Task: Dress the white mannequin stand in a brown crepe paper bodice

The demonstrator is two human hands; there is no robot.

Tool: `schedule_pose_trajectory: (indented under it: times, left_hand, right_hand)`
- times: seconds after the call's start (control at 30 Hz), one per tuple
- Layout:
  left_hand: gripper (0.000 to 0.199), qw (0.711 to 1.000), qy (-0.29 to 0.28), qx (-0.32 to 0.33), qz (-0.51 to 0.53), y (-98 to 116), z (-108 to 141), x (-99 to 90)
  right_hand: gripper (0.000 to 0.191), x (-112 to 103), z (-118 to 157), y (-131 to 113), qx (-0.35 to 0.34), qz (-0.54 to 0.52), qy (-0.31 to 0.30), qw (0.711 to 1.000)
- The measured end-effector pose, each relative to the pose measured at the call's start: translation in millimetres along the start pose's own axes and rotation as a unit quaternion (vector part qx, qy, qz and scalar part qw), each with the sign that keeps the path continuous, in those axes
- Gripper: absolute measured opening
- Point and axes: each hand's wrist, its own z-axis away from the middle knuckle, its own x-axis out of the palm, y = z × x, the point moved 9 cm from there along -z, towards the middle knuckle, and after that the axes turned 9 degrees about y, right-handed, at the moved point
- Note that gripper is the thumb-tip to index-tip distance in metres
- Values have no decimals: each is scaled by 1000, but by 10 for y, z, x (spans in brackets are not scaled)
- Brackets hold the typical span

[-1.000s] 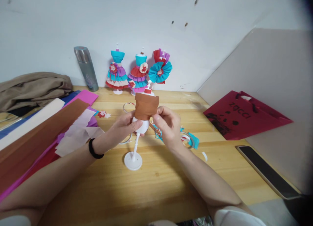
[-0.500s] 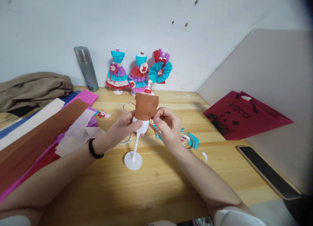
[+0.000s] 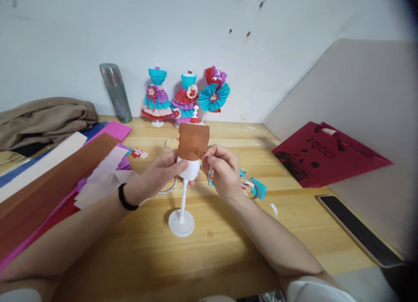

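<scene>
Gripping the small white mannequin (image 3: 189, 169) at the middle of my view is my left hand (image 3: 165, 167), its thumb on the front of the hips just under the brown paper (image 3: 193, 140) and its fingers curved around behind, open only as far as the body between them. The brown paper wraps the bust, below a red neck band (image 3: 195, 120). My right hand (image 3: 224, 167) is at three o'clock from it, thumb and forefinger nearly closed, pinching the gathered lower edge of the brown paper; the other fingers curl in toward the palm. The round base (image 3: 181, 223) is at six o'clock, over the wooden table (image 3: 209, 258); I can't tell whether it touches.

Beyond, by the wall, stand dressed mannequins at eleven (image 3: 157, 95) and twelve o'clock, with a turquoise paper fan (image 3: 214, 96) at one. The metal bottle (image 3: 116, 93) is at ten. Paper flowers (image 3: 139, 153) lie near nine, just beside the stacked coloured sheets (image 3: 65, 175), with a brown cloth (image 3: 48, 119) farther out, between nine and ten. The red bag (image 3: 326, 156) leans at three, while a roll of tape (image 3: 256, 188), a white scrap (image 3: 273, 209) and the phone (image 3: 359, 232) lie toward four.
</scene>
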Motion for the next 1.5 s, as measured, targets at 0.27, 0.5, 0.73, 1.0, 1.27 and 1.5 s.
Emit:
schedule_pose_trajectory:
  times: [0.27, 0.5, 0.73, 1.0, 1.27, 1.5]
  left_hand:
    - [47, 985, -67, -49, 152, 42, 11, 43]
    - [41, 970, -66, -68, 224, -84, 15, 72]
    - [45, 964, -83, -79, 241, -148, 50, 161]
    - [43, 962, -79, -92, 245, -151, 72, 185]
    - [40, 964, -72, -86, 242, -122, 57, 191]
    - [42, 970, -34, -101, 217, -187, 77, 115]
  right_hand:
    - [18, 91, 93, -278, -50, 58, 3, 997]
    - [12, 138, 213, -551, -170, 160, 15, 972]
    - [12, 249, 423, -837, -372, 243, 15, 896]
    - [14, 343, 511, -825, -463, 305, -3, 832]
    - [26, 300, 469, -827, -413, 264, -19, 872]
    - [29, 343, 541, -849, -443, 267, -41, 855]
